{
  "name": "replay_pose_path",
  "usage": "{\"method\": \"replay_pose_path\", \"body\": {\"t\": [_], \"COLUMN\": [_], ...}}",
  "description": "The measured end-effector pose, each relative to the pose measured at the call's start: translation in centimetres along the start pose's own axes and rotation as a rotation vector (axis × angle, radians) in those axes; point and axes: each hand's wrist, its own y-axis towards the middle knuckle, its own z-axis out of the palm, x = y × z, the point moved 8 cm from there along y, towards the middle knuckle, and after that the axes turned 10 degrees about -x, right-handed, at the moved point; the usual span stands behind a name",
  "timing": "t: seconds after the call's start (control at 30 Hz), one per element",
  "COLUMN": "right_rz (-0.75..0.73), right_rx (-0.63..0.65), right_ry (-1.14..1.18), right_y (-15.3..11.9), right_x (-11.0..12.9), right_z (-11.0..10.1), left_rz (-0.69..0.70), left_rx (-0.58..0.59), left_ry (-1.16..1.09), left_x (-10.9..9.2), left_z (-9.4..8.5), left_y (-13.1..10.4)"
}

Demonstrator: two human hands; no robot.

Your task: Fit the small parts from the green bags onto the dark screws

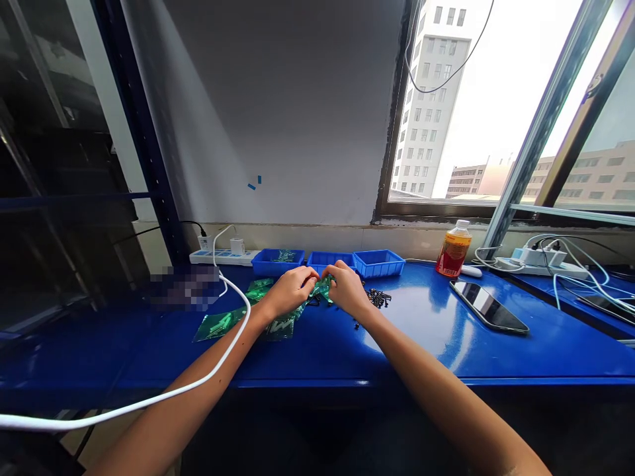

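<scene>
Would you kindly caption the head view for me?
Left hand and right hand over green plastic, before blue bins.

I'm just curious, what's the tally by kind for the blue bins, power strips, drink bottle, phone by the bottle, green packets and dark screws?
Blue bins: 3
Power strips: 2
Drink bottle: 1
Phone: 1
Total: 7
The green packets overlap and the dark screws lie heaped, so I can't count either.

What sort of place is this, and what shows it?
Probably a workbench in a workshop or small factory: loose dark screws, green bags of small parts and blue bins sit on it.
</scene>
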Motion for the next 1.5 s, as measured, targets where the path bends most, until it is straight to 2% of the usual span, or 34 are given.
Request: {"method": "replay_pose_path", "body": {"t": [0.23, 0.93, 1.5], "right_rz": [-0.03, -0.009, -0.029], "right_rx": [-0.038, -0.036, -0.036], "right_ry": [-0.001, 0.028, 0.082], "right_y": [0.0, 0.0, 0.1], "right_x": [-0.2, -0.3, 0.0], "right_z": [0.0, 0.0, 0.0], "left_rz": [-0.005, -0.015, -0.084], "left_rx": [0.005, 0.019, -0.093], "left_ry": [0.0, -0.004, -0.068], "left_x": [0.1, 0.1, 0.4], "left_z": [0.1, 0.3, -0.8], "left_y": [0.0, -0.1, 0.0]}}
